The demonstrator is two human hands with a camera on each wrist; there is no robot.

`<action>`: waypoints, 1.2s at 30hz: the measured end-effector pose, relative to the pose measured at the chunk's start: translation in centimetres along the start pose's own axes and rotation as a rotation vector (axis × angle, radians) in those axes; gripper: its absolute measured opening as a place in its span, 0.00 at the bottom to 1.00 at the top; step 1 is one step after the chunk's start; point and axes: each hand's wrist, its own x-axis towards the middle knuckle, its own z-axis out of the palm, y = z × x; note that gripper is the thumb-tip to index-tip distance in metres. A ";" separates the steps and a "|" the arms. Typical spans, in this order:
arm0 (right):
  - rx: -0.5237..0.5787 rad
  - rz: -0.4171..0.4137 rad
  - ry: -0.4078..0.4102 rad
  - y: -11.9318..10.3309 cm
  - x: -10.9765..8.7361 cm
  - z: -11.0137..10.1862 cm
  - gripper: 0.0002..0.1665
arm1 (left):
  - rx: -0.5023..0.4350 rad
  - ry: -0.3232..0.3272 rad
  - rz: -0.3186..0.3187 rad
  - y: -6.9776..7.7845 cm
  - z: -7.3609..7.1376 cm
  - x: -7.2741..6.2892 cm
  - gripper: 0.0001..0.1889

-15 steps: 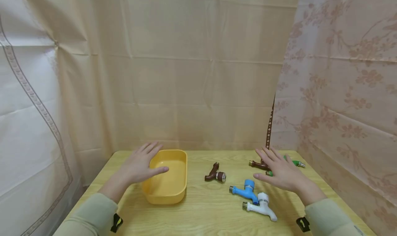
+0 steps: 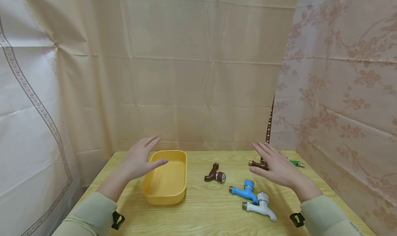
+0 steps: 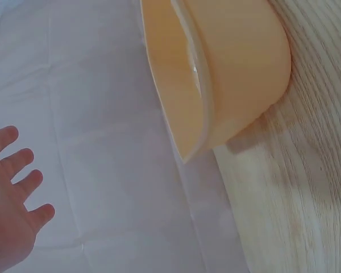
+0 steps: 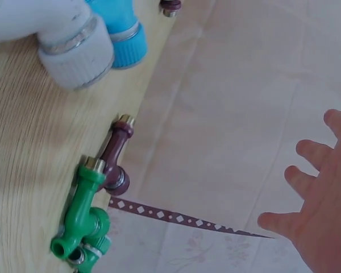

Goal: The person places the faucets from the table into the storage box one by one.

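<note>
My left hand [image 2: 138, 161] hovers with straight, spread fingers above the left side of a yellow plastic basin [image 2: 169, 198]. It holds nothing. Over the far right of the table, my right hand [image 2: 279, 167] is also raised, fingers extended and nothing in them. It partly covers a brown tap [image 2: 258, 165] and a green tap [image 2: 298, 163]. The right wrist view shows that brown tap [image 4: 115, 151] beside the green tap [image 4: 79, 207], with another green tap [image 4: 94, 250] partly hidden behind. A blue tap [image 2: 245, 192] and a white tap [image 2: 262, 207] lie close together nearer the front.
Another brown tap [image 2: 214, 173] lies apart, right of the basin. The wooden table [image 2: 201, 215] carries everything. A beige cloth [image 2: 198, 74] hangs behind it, with a flowered cloth [image 2: 347, 101] along the right and a white cloth [image 2: 28, 125] on the left.
Both hands have risen slightly, and the right one has shifted a little to the left. The basin and taps have stayed in place.
</note>
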 end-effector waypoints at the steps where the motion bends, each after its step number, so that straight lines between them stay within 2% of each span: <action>1: 0.013 -0.006 0.006 -0.1 0.0 0.0 0.54 | -0.009 0.006 -0.002 0.1 -0.1 0.0 0.50; 9: 0.181 -0.023 0.062 -0.9 0.4 0.4 0.49 | -0.075 0.055 -0.023 0.3 -0.1 0.1 0.46; 23: 0.427 -0.027 0.200 -1.8 1.9 2.0 0.42 | -0.247 0.190 -0.124 0.0 0.9 0.3 0.40; 29: 0.601 -0.031 0.194 -2.6 2.6 2.7 0.40 | -0.321 0.233 -0.157 -0.2 1.5 0.4 0.36; 36: 0.808 0.005 0.158 -3.3 3.2 3.4 0.38 | -0.418 0.226 -0.248 -0.4 1.9 0.3 0.36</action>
